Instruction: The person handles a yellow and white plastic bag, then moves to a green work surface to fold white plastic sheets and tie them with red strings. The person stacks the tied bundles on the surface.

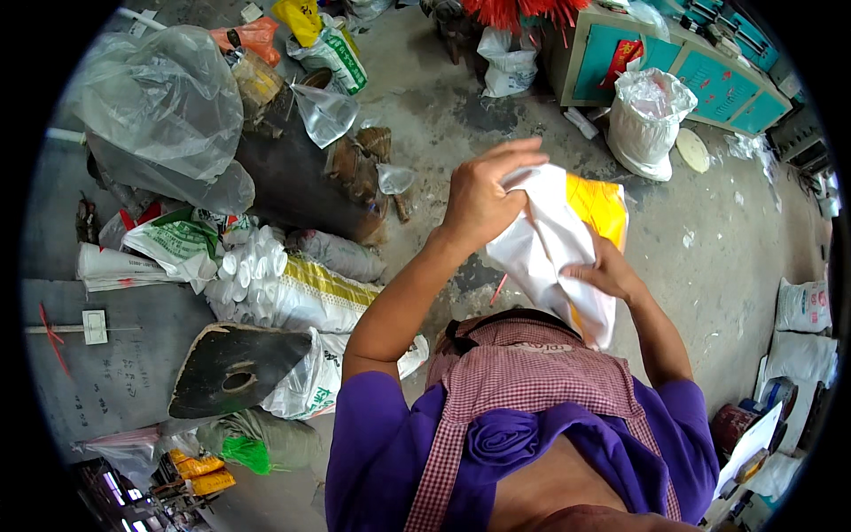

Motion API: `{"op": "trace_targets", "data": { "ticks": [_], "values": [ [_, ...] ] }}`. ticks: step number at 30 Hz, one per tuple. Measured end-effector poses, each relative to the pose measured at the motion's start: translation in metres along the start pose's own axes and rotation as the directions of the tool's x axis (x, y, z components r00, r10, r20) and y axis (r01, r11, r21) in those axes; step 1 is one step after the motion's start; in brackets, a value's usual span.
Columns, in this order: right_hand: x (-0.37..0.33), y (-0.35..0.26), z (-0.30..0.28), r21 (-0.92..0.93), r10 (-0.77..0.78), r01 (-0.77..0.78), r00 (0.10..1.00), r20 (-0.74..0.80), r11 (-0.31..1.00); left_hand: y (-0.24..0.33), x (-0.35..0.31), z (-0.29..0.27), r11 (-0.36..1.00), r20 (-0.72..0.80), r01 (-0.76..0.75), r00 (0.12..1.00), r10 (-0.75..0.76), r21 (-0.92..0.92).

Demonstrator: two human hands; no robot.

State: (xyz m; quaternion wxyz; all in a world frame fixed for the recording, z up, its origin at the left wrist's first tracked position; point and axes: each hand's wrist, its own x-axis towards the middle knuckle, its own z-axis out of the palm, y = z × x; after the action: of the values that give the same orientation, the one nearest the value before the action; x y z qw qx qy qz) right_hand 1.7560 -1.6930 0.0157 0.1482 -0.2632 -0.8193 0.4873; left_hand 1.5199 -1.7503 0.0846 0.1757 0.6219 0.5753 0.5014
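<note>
A white sack with a yellow panel [548, 232] is held up in front of my chest, its white side creased and bulging. At its upper left corner my left hand [490, 191] grips the edge, the thumb pressed on the white material and the fingers reaching over the top, slightly blurred. My right hand [612, 269] holds the right side lower down. Its thumb lies across the white face, while the other fingers are hidden behind the sack. The sack's lower end hangs beside my checked apron [541, 372].
Left of me lie bundled white tubes [244, 266], a dark board with a hole [235, 372] and a large clear plastic bag [160, 106]. An open white sack [647, 115] stands on the concrete floor before a teal cabinet [722, 93]. Stacked sacks [802, 306] sit far right.
</note>
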Motion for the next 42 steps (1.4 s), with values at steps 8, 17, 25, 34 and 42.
{"op": "trace_targets", "data": {
  "ticks": [8, 17, 25, 34, 42],
  "values": [
    [0.059, -0.016, 0.004, 0.292, 0.134, -0.077, 0.975, -0.179, 0.953, -0.041, -0.014, 0.036, 0.969, -0.423, 0.211, 0.872, -0.245, -0.127],
    [0.018, 0.160, -0.010, 0.343, 0.574, -0.624, 0.781, 0.245, 0.703, -0.164, -0.099, -0.066, 0.824, -0.271, 0.566, 0.791, -0.548, -0.015],
    [0.148, 0.036, -0.006, 0.057, 0.083, -0.085, 0.995, 0.046, 0.995, -0.140, 0.062, -0.046, 0.952, -0.145, 0.282, 0.944, -0.298, -0.118],
    [0.322, -0.020, -0.016, 0.420, 0.142, -0.057, 0.974, -0.174, 0.906, -0.263, 0.156, -0.062, 0.922, -0.326, 0.377, 0.886, -0.330, 0.091],
    [0.314, 0.118, -0.070, 0.543, 0.562, -0.573, 0.800, 0.208, 0.614, -0.395, 0.115, -0.200, 0.727, -0.357, 0.673, 0.718, -0.598, 0.136]
  ]
}}
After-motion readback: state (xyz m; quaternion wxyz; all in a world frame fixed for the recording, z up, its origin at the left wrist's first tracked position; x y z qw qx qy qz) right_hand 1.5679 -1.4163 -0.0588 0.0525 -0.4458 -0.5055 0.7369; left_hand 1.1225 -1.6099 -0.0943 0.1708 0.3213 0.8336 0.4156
